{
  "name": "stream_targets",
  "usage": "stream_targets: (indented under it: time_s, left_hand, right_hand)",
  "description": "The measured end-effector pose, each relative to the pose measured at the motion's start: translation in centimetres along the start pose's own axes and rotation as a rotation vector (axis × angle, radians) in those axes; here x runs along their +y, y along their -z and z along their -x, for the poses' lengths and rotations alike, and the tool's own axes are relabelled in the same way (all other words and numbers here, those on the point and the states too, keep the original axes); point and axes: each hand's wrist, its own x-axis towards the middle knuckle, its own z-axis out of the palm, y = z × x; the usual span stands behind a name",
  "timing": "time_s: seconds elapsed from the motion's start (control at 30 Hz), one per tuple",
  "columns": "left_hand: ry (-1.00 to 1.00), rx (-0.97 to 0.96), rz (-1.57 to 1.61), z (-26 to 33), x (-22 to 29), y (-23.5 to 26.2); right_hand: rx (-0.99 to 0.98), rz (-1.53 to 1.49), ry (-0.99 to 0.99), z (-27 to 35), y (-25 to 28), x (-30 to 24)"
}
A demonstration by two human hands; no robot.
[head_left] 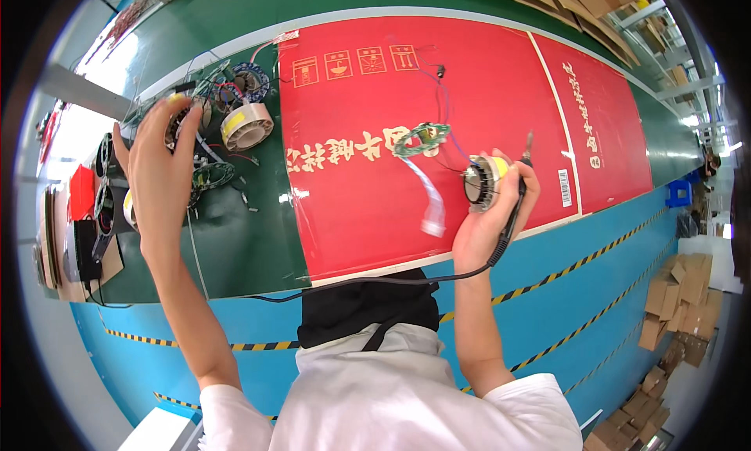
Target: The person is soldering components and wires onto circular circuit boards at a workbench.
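Note:
My right hand [499, 208] is closed around a small round motor [479, 183] with a yellow label, and also holds a soldering iron [516, 204], its tip pointing up and away. Thin wires run from this motor to a green circuit board [422, 140] lying on the red cardboard, with a white ribbon cable [430, 204] hanging off it. At the left, my left hand [160, 158] reaches into a cluster of parts, thumb and fingers curved around another dark-faced round motor [177, 130]. Beside it lies a cream motor housing [247, 127] with a yellow label.
Red printed cardboard [368, 224] covers much of the green table [250, 251]. The iron's black cable [375, 280] runs along the near edge. A red box [81, 193] and a black power box [84, 247] stand far left. Cardboard boxes [679, 298] lie on the floor, right.

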Motion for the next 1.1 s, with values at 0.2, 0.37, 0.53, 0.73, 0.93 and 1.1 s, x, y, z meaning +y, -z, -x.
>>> stream_targets:
  time_s: [0.2,0.37,0.53,0.73,0.93,1.1]
  left_hand:
    - [-0.095,-0.066,0.223,2.8,4.3,1.8]
    - [-0.131,0.094,0.213,3.4,3.6,2.2]
    - [-0.12,0.343,0.327,5.3,4.1,3.1]
    - [0.269,-0.608,1.08,6.7,10.5,-0.3]
    - [0.33,-0.564,1.124,5.7,9.3,-5.2]
    - [0.266,-0.781,1.117,3.6,7.5,-3.1]
  right_hand:
    - [-0.083,0.03,-0.007,0.7,-1.0,-0.5]
    - [-0.157,0.072,0.122,0.8,-0.8,0.0]
    - [-0.276,0.237,0.348,1.3,-0.7,0.7]
    - [-0.369,0.189,0.331,5.1,-1.6,1.3]
    - [-0.718,0.103,0.468,8.1,-1.3,1.8]
    - [-0.614,0.223,0.403,6.9,-1.8,0.0]
